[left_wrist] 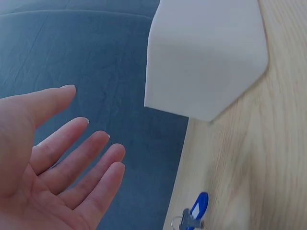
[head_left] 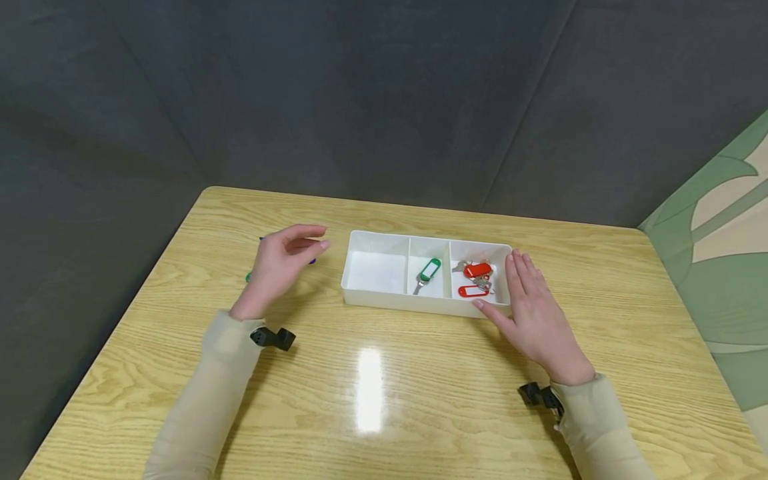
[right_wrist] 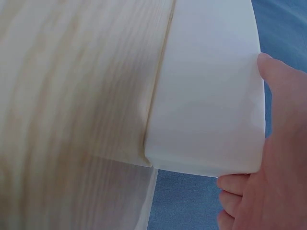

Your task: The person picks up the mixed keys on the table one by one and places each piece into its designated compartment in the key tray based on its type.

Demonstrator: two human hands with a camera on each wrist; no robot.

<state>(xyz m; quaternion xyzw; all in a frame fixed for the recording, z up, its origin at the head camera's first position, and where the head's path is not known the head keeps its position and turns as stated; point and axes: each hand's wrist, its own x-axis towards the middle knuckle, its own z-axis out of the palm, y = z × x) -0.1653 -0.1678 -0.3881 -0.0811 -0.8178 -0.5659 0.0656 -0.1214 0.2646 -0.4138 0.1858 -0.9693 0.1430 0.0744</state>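
Observation:
A white three-compartment tray (head_left: 384,299) lies on the table. My right hand (head_left: 531,313) rests against its right end, fingers straight along the end wall and thumb on the front rim; the right wrist view shows the thumb (right_wrist: 271,67) at the tray's edge. A green key tag (head_left: 430,269) with a key is in the middle compartment. Red key tags (head_left: 477,270) with keys lie in the right one. To the left of the tray my left hand (head_left: 279,263) hovers with loosely bent fingers, holding nothing. A blue key tag (left_wrist: 199,206) with a key lies on the table near it.
Partly hidden behind the left hand, a bit of green (head_left: 249,277) shows on the wooden table (head_left: 444,393). A dark fabric partition (head_left: 360,107) rises behind the table's far edge. The tray's left compartment (head_left: 378,270) holds nothing.

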